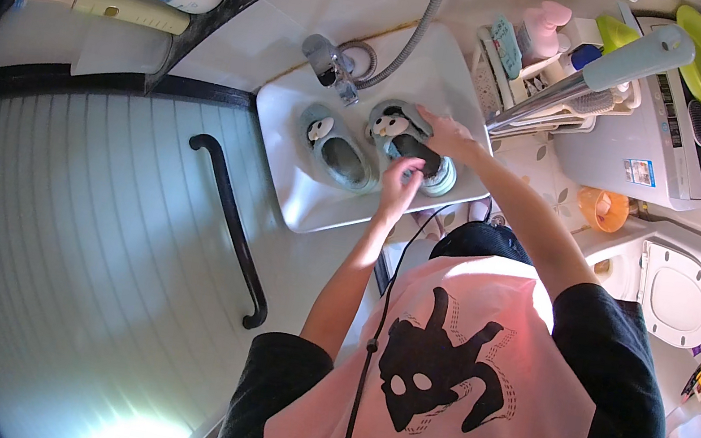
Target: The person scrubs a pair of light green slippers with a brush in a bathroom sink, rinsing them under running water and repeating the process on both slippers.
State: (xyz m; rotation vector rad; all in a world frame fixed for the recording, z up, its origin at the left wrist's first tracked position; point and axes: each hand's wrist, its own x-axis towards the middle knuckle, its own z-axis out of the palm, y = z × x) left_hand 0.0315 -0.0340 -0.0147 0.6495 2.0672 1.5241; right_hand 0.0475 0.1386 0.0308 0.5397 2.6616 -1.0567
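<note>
Two blue-grey plush slippers with bird faces are in a white sink basin (450, 77). The right-hand slipper (410, 149) is raised and tilted at its toe, its dark insole showing. My right hand (450, 136) grips the toe and far side of it. At the near edge of its opening, my left hand (402, 182) has curled fingers touching the rim; whether they pinch anything is hidden. The left-hand slipper (344, 158) lies flat in the basin, apart from both hands. Above the slippers sits a chrome faucet (337, 71).
A metal shower hose (419, 32) rises behind the faucet. Right of the basin, a blue-handled pole (639, 58) leans across a rack of bottles (542, 30). A washing machine (619, 150) and toilet (679, 295) stand farther right. Left, a ribbed door has a black handle (230, 228).
</note>
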